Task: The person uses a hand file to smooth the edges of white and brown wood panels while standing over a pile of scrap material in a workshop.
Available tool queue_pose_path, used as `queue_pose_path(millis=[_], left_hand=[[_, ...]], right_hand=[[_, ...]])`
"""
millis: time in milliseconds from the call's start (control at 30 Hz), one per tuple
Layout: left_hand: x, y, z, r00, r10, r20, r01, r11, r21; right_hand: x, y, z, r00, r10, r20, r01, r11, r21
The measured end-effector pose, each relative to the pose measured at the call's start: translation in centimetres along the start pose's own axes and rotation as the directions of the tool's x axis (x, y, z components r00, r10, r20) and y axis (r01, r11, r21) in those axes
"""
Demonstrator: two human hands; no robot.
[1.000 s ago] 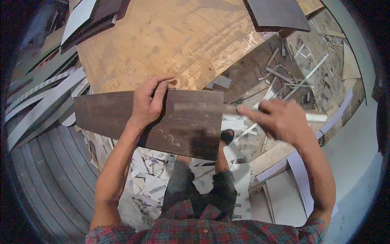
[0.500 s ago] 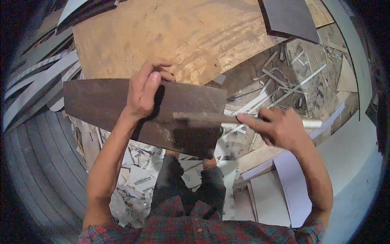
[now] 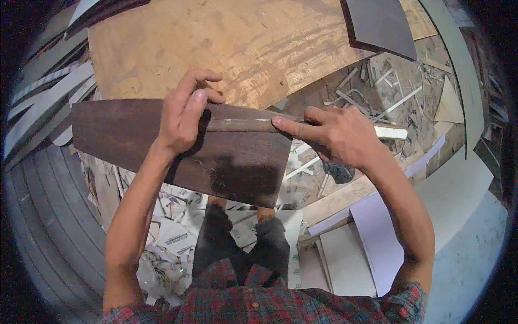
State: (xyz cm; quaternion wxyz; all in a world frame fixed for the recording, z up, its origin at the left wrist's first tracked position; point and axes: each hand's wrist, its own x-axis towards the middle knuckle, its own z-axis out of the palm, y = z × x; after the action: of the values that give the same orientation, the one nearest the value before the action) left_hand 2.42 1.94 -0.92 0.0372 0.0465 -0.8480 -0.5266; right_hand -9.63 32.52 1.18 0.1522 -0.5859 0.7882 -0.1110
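Note:
A dark brown board (image 3: 129, 135), tapering toward its left end, lies crosswise in front of me. My left hand (image 3: 183, 116) steadies it at the far edge, thumb over the upper face and fingers loosely curled beyond the edge. In my right hand (image 3: 337, 132) is a long narrow bar (image 3: 237, 125), brownish along the board and pale at its right end. The bar lies across the board's upper face, its left tip close to my left hand. My right index finger stretches along it. A dark rounded object (image 3: 339, 173) shows under my right hand; its kind is unclear.
A large yellowish wooden sheet (image 3: 216, 48) spreads beyond the board, with a dark panel (image 3: 377, 27) at the far right. Thin offcut strips (image 3: 399, 102) litter the surface on the right. Pale panels (image 3: 345, 254) lean at lower right; scraps (image 3: 172, 237) surround my legs.
The bar and my right hand have moved left and farther from me over the board. My left hand keeps its place on the board, apart from a slight shift of the whole view.

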Motion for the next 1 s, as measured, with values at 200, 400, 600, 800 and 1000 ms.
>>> queue_pose_path(millis=[200,400,600,800,1000], left_hand=[[-0.1,0.0,0.1,1.0,0.01,-0.021,-0.009,1.0,0.023],[0.1,-0.1,-0.2,1.0,-0.019,-0.007,0.019,1.0,0.015],[0.2,0.1,0.2,0.999,-0.005,-0.041,0.006,1.0,0.006],[-0.2,0.4,0.2,0.995,-0.082,-0.05,0.08,0.996,-0.049],[0.5,0.8,0.5,0.999,-0.001,-0.035,0.002,0.999,0.032]], right_hand=[[-4.8,0.0,-0.5,0.998,0.003,0.066,-0.006,0.999,0.04],[-0.6,1.3,-0.6,1.0,-0.008,-0.016,0.008,1.0,0.008],[-3.3,1.8,-0.9,0.999,0.029,0.032,-0.031,0.998,0.045],[-2.1,1.8,-1.0,0.999,0.031,-0.018,-0.031,0.999,-0.012],[-5.0,0.9,0.0,0.997,0.066,-0.027,-0.065,0.997,0.036]])
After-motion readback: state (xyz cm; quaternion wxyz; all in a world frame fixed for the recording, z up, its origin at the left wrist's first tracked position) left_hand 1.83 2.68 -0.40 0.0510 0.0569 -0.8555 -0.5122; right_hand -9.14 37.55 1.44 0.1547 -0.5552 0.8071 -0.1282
